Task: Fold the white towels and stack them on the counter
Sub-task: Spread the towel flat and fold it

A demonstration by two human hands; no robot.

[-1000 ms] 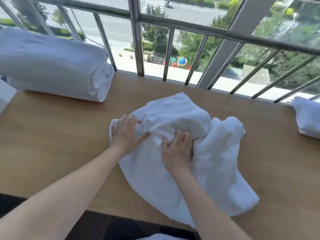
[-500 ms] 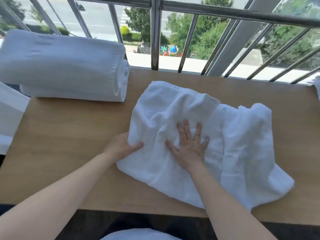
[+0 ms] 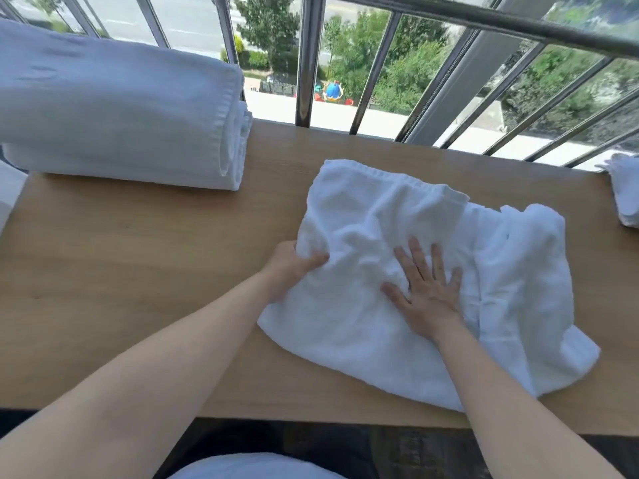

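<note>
A rumpled white towel [image 3: 380, 216] lies spread on the wooden counter [image 3: 138, 271], right of centre. My left hand [image 3: 290, 267] grips its left edge, thumb on top and fingers tucked under the cloth. Flat on the towel's middle rests my right hand [image 3: 427, 288], fingers spread, holding nothing. A stack of folded white towels [image 3: 117, 105] sits at the counter's back left.
A metal railing [image 3: 306, 63] runs along the counter's far edge, with a street and trees far below. Another white towel [image 3: 626, 195] lies at the right edge. Something white [image 3: 256, 466] shows below the counter's near edge.
The towel went from a bunched heap to a spread, flatter shape. My right hand opened and pressed flat; my left hand moved to the left edge and gripped it.
</note>
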